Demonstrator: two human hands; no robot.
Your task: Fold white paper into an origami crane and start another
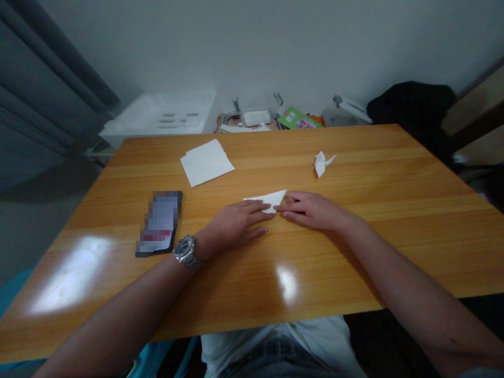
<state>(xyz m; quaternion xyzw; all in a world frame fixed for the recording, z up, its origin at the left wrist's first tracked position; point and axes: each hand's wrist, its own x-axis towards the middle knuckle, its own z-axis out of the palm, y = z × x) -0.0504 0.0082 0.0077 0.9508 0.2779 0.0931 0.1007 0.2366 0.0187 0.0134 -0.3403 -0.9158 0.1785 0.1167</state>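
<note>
A small folded sheet of white paper (275, 199) lies flat on the wooden table, pointed toward its upper right. My left hand (240, 223), with a metal watch (186, 252) on the wrist, rests with outstretched fingers over the paper's left and lower parts. From the right, my right hand (311, 210) reaches in with its fingers extended, and a fingertip touches the paper's right edge. Part of the paper is hidden under my left fingers. Farther back on the right stands a white folded paper crane (321, 164).
White paper sheets (207, 163) lie at the back left of the table (378, 184). A phone (160, 223) with a blurred screen is left of my left hand. Beyond the far edge are a white foam box (169, 113), a green booklet (297, 119) and a dark bundle (413, 105).
</note>
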